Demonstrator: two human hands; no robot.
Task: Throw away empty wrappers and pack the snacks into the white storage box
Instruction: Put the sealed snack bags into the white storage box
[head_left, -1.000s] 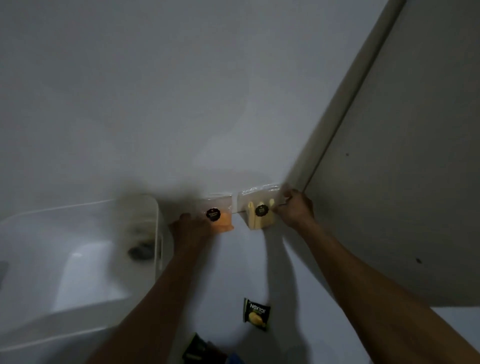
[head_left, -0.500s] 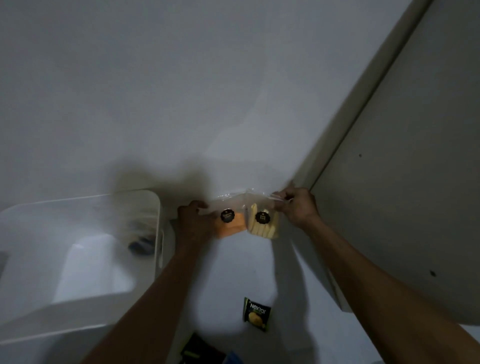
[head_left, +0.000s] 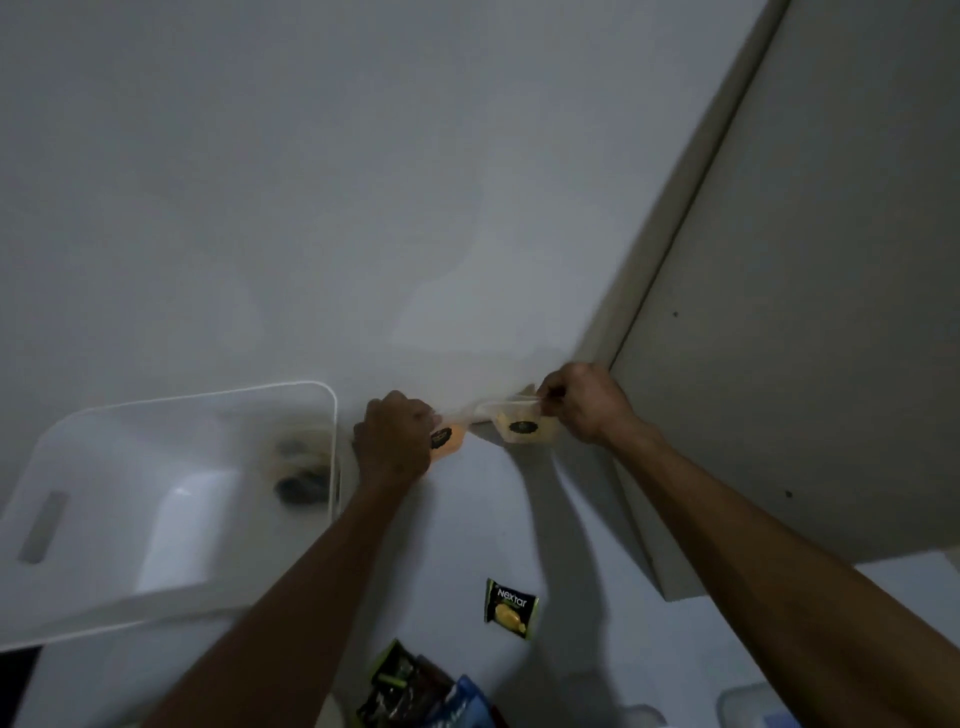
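Both hands grip: left hand (head_left: 395, 441) closed on the orange clear-wrapped snack (head_left: 451, 437), right hand (head_left: 584, 402) pinching the pale-yellow clear-wrapped snack (head_left: 524, 428); thin film may slip before the white plastic storage box (head_left: 171, 405).

This looks like a room in a home, dimly lit. A plain white wall (head_left: 311, 182) meets a beige cabinet or door panel (head_left: 810, 312) at the right. On the white surface (head_left: 467, 545) lie small snack packets (head_left: 510, 607) beside a white storage box (head_left: 171, 499), as in a household pantry corner.
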